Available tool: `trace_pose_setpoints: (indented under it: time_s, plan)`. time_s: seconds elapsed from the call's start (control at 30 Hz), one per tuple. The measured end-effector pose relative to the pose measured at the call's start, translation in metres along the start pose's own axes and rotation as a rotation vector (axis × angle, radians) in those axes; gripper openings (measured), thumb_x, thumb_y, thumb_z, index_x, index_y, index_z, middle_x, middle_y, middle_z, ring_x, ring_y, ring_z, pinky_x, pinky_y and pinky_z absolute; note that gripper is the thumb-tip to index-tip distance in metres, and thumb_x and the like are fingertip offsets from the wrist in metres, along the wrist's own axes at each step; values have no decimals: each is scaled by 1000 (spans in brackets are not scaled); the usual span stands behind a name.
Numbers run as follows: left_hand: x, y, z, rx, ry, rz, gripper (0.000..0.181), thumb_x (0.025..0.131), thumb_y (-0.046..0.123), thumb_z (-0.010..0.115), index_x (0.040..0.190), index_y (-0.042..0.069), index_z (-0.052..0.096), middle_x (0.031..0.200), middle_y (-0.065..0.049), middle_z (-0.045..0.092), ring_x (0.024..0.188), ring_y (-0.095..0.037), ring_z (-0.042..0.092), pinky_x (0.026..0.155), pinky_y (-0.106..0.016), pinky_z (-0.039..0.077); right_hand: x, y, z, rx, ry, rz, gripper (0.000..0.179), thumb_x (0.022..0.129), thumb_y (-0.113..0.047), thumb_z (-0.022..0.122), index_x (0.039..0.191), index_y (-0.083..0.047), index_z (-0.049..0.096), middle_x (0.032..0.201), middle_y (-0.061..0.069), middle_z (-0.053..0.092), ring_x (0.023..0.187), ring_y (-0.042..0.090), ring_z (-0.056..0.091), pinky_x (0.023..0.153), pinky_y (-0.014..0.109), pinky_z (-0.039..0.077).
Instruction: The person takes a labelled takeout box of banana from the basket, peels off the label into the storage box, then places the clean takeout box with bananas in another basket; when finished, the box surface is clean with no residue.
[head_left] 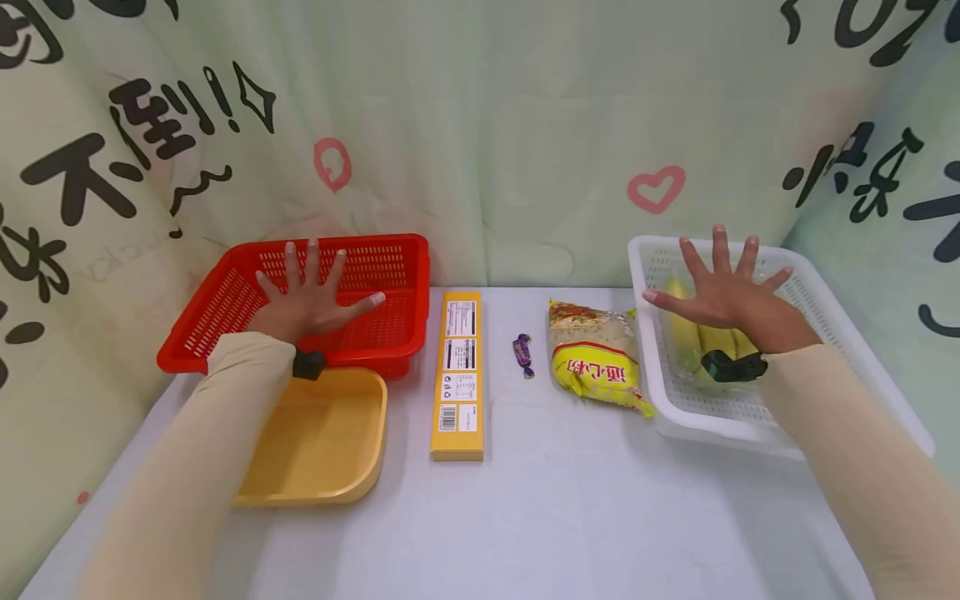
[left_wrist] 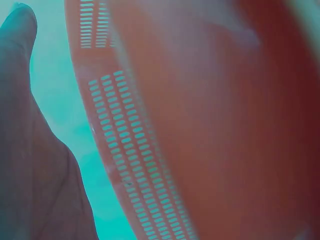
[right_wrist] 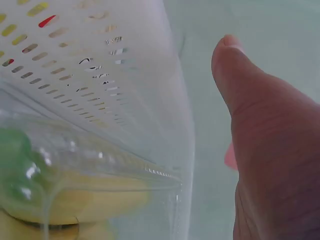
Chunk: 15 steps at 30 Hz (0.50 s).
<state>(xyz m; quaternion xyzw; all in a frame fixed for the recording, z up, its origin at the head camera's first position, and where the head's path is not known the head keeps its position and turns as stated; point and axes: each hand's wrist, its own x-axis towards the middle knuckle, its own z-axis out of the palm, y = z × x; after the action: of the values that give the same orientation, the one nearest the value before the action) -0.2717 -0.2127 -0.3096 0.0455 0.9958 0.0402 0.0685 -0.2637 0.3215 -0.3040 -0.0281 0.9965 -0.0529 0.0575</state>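
Observation:
My left hand point(head_left: 303, 304) is spread wide over the red basket point(head_left: 375, 354), fingers straight and nothing held. In the left wrist view its thumb point(left_wrist: 20, 60) shows beside the basket's slotted wall point(left_wrist: 120, 125). Over the white basket point(head_left: 750, 421) my right hand point(head_left: 731, 296) is spread the same way, holding nothing. Yellow bananas point(head_left: 716, 337) lie in that basket under the hand and wrist. In the right wrist view they sit under clear plastic point(right_wrist: 100, 155), with a green patch at the left, and the right thumb point(right_wrist: 270, 95) stands apart from the basket's rim.
A yellow tray point(head_left: 322, 442) sits in front of the red basket, partly behind the left sleeve. Between the baskets lie a long yellow box point(head_left: 457, 375), a small purple-wrapped candy point(head_left: 522, 356) and a yellow-and-clear food bag point(head_left: 600, 358). A printed curtain point(head_left: 525, 150) hangs behind the table.

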Motion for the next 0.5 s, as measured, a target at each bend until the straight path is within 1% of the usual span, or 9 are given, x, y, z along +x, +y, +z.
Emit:
trace_pose_setpoints:
  time_s: [0.17,0.23,0.3,0.33,0.4,0.47,0.5]
  plan:
    - [5,9,-2,10,29,42,104,86,73,43,157,13,-3,157,-24,-20,138,-48,-23,98,-77,-10,-5,3,-6,14,16,-5,109,84,-76,41,153,-11,-14,147,22,-40,125,57,-37,82,84,-15]
    - [7,16,-4,12,31,66,103,86,71,44,157,13,-3,157,-24,-18,139,-48,-21,100,-77,-8,-7,4,-10,38,15,-14,107,86,-75,40,153,-12,-15,147,22,-41,125,58,-36,82,85,-13]
    - [9,24,-5,-15,37,98,104,86,70,46,157,14,-4,158,-23,-17,141,-47,-18,103,-75,-4,-8,4,-14,80,8,-25,105,87,-72,40,152,-13,-17,146,22,-41,126,58,-34,82,86,-11]
    - [10,29,-6,-37,44,115,105,86,69,48,157,14,-5,158,-23,-15,142,-46,-16,105,-73,0,-9,5,-15,104,6,-31,103,88,-71,39,152,-13,-17,146,21,-41,127,58,-33,82,86,-9]
    - [13,40,-7,-98,67,157,107,85,66,55,157,14,-5,159,-21,-12,144,-43,-10,108,-68,14,-11,5,-18,149,10,-45,101,89,-69,40,152,-14,-17,147,22,-40,128,59,-30,82,87,-5]
    - [14,53,-7,-172,101,204,111,83,64,61,157,14,-5,161,-17,-7,145,-38,-2,106,-61,30,-14,7,-21,181,17,-60,99,90,-66,41,153,-15,-16,148,21,-39,129,58,-29,83,87,1]
    - [15,60,-6,-204,116,228,111,82,62,63,157,14,-4,161,-15,-4,145,-36,2,103,-58,36,-15,9,-22,188,26,-69,98,91,-65,41,153,-15,-15,149,22,-37,129,58,-28,83,87,3]
